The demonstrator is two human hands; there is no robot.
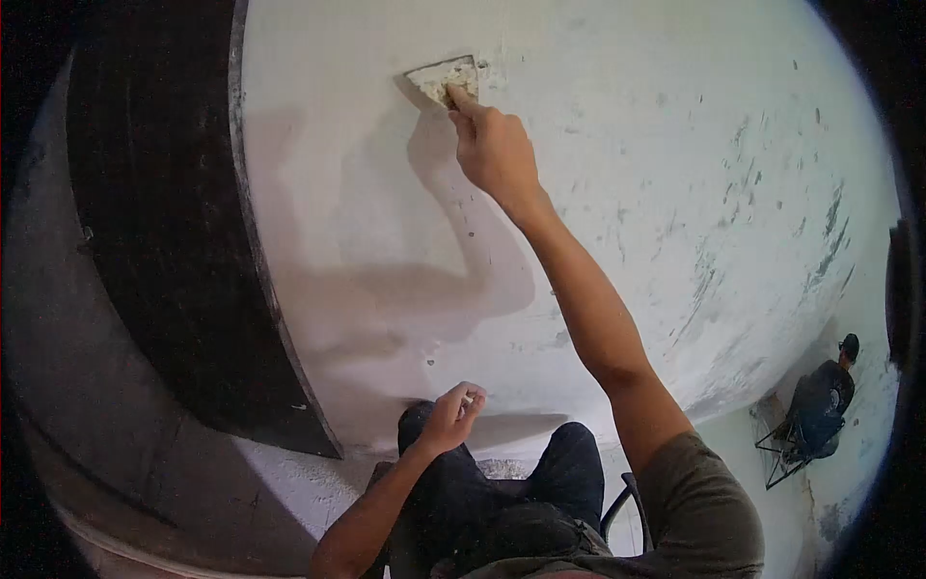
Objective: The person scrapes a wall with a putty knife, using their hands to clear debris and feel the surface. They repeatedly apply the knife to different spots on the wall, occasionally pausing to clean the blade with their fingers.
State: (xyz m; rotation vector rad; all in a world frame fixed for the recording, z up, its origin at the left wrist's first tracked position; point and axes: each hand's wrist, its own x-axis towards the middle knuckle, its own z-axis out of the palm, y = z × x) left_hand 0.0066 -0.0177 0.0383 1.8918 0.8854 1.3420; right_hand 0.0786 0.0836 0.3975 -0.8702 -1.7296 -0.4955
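My right hand [497,150] is stretched up to the pale wall [598,125], closed around a putty knife. The putty knife [446,73] has a broad blade smeared with lumpy off-white putty, and its edge lies at or very near the wall. Its handle is mostly hidden in my fist, with the index finger along the blade. Low down by my knee, my left hand [451,420] is closed with the fingers curled. Something whitish shows at its fingertips, too small to name.
Dark patches and scrapes mark the wall on the right. A dark door-like panel [164,212] borders it on the left. I sit on a chair with a dark armrest [617,502]. Far right, another person [820,405] sits on a folding chair [786,461] by the wall.
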